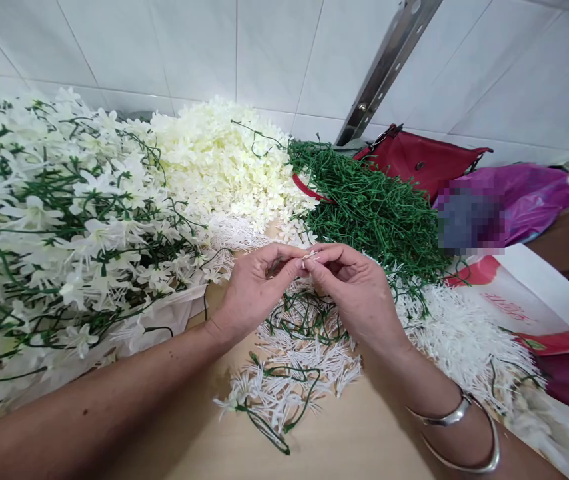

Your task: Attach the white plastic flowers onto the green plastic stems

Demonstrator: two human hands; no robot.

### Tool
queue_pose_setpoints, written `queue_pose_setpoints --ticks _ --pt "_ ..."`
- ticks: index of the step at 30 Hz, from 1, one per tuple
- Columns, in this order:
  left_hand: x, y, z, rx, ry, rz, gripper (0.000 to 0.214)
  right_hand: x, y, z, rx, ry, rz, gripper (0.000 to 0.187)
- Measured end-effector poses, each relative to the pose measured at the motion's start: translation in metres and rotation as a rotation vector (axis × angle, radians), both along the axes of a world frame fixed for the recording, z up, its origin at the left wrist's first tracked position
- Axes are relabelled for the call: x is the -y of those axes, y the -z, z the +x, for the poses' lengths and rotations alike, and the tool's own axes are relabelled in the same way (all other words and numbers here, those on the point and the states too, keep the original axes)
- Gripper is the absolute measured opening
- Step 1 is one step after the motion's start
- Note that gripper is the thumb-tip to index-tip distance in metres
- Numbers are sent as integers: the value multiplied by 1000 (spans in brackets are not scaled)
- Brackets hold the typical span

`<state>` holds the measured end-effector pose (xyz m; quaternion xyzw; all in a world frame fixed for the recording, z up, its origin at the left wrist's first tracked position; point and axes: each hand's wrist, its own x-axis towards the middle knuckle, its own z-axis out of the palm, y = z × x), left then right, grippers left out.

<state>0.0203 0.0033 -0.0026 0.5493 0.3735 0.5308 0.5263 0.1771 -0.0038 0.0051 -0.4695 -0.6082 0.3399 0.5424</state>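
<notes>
My left hand [254,287] and my right hand [354,287] meet over the middle of the table, fingertips pinched together on a small white plastic flower part [309,256]. Just below them lies a loose bunch of white stamen pieces with green stems [294,367]. A heap of finished white flowers on green stems [64,220] fills the left. Behind my hands are a pile of cream petals [224,160] and a pile of green stems [369,207]. Two silver bangles [459,433] ring my right wrist.
A red bag [414,157] and a purple plastic bag [534,193] lie at the back right by the tiled wall. More white stamen pieces [464,333] spread on the right beside a red and white bag [524,300]. Bare wooden table [364,440] shows near me.
</notes>
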Motion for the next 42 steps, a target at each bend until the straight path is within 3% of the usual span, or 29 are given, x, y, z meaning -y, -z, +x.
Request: queue_pose_setpoints --ticks 4,9,12,18,25,35,42 --pt "-2 2 3 101 39 -47 12 0 -2 2 -26 20 33 10" --pt "-2 3 2 102 32 -96 11 4 -4 1 103 86 184 11" --pt "-2 2 1 102 40 -104 11 6 -4 1 129 102 170 12" --pt "0 -1 -2 71 38 -1 6 9 -9 3 273 93 225 13" --pt "3 -3 -7 -76 3 122 7 10 -7 4 179 79 257 12" --pt "1 -5 -3 16 43 67 12 9 -8 3 98 89 281 15" --pt "-10 -2 -8 271 90 -35 13 0 -12 9 -11 138 170 11"
